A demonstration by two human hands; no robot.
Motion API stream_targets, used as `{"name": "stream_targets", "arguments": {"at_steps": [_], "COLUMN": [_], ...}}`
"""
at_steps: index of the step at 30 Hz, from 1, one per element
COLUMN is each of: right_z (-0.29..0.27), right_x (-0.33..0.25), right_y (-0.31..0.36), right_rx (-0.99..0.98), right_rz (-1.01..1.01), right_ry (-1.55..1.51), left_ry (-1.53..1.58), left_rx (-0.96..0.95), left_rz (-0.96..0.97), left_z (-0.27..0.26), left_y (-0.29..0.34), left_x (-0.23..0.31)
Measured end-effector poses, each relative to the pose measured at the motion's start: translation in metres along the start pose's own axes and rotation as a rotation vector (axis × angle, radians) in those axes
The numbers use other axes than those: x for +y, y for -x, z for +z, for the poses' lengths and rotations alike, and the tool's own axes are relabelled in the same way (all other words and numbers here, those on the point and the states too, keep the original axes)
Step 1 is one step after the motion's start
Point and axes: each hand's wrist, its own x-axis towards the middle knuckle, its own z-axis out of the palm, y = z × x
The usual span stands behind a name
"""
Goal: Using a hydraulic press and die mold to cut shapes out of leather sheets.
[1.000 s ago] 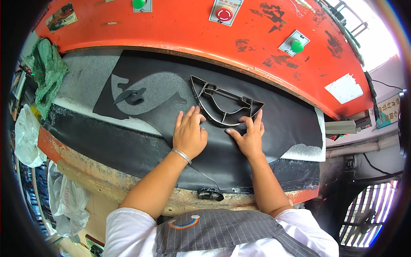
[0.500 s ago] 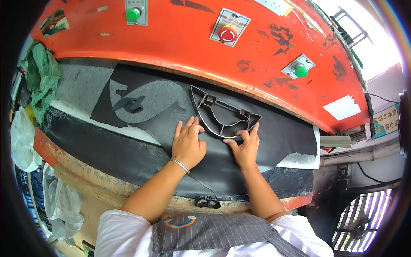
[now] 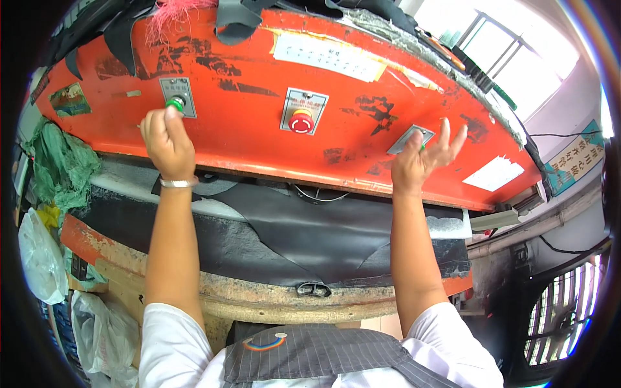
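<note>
My left hand is raised to the red press, its fingers curled in and its thumb on the left green push button. With fingers spread, my right hand has its thumb against the right green button, which it mostly covers. Neither hand holds anything. Below the red beam lies a black sheet of material. Only the near curved edge of the metal cutting die shows on it; the beam hides the rest.
Between the green buttons sits a red stop button. A small black ring-shaped part lies at the bench's front edge. Green netting and plastic bags hang at the left. Black scraps lie atop the press.
Both hands have left the cutting die and moved up to the two green buttons. The view has tilted up, and the die is now mostly hidden under the red beam.
</note>
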Motion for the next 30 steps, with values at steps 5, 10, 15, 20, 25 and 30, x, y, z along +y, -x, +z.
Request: {"name": "stream_targets", "arguments": {"at_steps": [5, 10, 15, 20, 25, 30], "right_z": [0.016, -0.069, -0.166, -0.198, -0.194, -0.196], "right_x": [0.002, -0.004, -0.035, -0.037, -0.046, -0.042], "right_y": [-0.001, 0.087, 0.124, 0.144, 0.151, 0.135], "right_rx": [-0.009, -0.476, -1.252, -1.466, -1.442, -1.660], "right_rz": [-0.053, -0.191, -0.203, -0.111, -0.082, -0.186], "right_ry": [0.012, -0.226, -0.410, -0.327, -0.223, -0.337], "left_ry": [-0.026, 0.243, 0.259, 0.139, 0.014, 0.023], "left_rx": [-0.312, -0.896, -1.241, -1.113, -1.072, -1.106], "left_rz": [-0.068, -0.314, -0.336, -0.079, -0.070, -0.112], "left_z": [0.001, -0.037, -0.100, -0.110, -0.099, -0.114], "left_y": [-0.023, 0.085, 0.171, 0.208, 0.202, 0.200], "left_x": [-0.011, 0.055, 0.119, 0.140, 0.147, 0.152]}}
